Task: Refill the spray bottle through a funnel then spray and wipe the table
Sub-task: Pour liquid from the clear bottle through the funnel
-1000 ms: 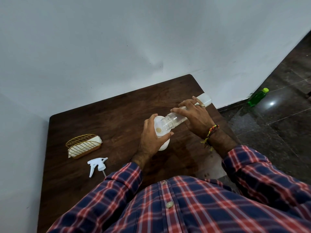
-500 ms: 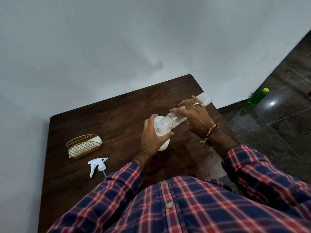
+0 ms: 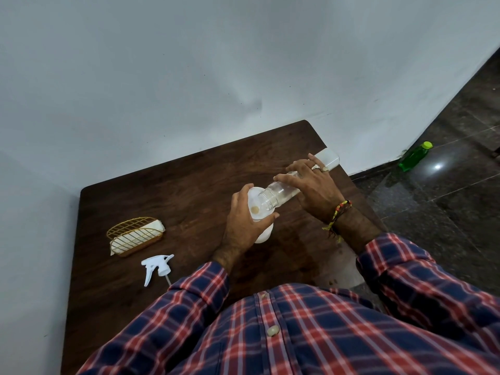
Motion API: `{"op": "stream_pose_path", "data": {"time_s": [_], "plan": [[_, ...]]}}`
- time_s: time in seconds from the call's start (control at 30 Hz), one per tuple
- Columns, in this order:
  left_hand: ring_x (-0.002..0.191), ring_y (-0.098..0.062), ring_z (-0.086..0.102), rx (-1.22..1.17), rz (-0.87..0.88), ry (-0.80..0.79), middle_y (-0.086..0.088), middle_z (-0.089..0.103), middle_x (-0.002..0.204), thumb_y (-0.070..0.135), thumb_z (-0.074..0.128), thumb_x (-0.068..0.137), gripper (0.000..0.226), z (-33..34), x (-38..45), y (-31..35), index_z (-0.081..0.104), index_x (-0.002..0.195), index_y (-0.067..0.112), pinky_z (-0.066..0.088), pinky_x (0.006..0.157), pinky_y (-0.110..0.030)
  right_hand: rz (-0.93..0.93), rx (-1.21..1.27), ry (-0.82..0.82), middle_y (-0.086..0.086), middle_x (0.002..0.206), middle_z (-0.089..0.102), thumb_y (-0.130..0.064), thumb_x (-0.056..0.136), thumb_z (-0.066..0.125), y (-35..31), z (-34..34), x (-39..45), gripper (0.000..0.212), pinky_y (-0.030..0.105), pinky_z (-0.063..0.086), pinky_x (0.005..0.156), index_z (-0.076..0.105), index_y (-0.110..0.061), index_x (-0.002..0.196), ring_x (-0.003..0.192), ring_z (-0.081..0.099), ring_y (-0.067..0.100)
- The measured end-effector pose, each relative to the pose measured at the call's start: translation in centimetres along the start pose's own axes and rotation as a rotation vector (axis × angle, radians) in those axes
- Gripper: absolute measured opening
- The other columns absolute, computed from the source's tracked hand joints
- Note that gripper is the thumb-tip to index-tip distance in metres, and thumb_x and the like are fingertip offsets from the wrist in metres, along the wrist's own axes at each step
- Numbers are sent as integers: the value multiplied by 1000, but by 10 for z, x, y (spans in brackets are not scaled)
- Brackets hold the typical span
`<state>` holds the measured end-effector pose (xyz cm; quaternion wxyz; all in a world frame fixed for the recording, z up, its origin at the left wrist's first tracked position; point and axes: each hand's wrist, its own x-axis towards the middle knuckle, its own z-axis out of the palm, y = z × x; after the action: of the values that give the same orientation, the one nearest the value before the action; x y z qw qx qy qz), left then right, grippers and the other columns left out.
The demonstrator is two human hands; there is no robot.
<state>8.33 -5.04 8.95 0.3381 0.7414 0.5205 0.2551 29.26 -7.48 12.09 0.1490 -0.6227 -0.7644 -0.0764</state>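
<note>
**Clear bottle tipped over the funnel**

The left hand (image 3: pixel 243 223) is wrapped round the white spray bottle (image 3: pixel 263 234) and the funnel (image 3: pixel 254 198) seated in its neck, thumb on the near side and fingers curled over the far rim. The right hand (image 3: pixel 311 182) lies over a clear bottle (image 3: pixel 281 194), fingers spread and curved along its top, clasping it. That bottle is tilted, its threaded mouth resting just inside the funnel's bowl and its far end raised toward the table's right edge (whether liquid is running cannot be told).

Count: one funnel, one spray bottle, one clear bottle, one trigger sprayer (image 3: pixel 157 266), one wire basket (image 3: pixel 135 234) with a white cloth (image 3: pixel 155 226) in it.

The sprayer lies loose on the brown table (image 3: pixel 189 171), near the left sleeve (image 3: pixel 173 307), just in front of the basket. Both stand well to the left of the hands. A green bottle (image 3: pixel 414 156) stands on the dark floor by the wall. The left hand hides most of the spray bottle.
</note>
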Motion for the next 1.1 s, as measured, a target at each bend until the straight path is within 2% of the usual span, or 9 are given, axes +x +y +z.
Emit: {"op": "stream_pose_path", "data": {"time_s": [0.5,1.1], "plan": [[117,-6,42,4,-1,-2,0,41,140,47,84,68,92,-1,-1,2,35,143,24,41,92,-23,-8,-6,9,7,111,61,3,68,63,0,1,1,64,51,24,116,61,-30,123,113,57,29],[120,-13,46,-5,-6,0,0,41,139,45,84,68,92,-2,-1,2,36,142,23,44,92,-25,-20,-2,17,9,110,62,4,66,67,-2,-1,2,63,55,27,114,63,-27,121,113,58,31]]}}
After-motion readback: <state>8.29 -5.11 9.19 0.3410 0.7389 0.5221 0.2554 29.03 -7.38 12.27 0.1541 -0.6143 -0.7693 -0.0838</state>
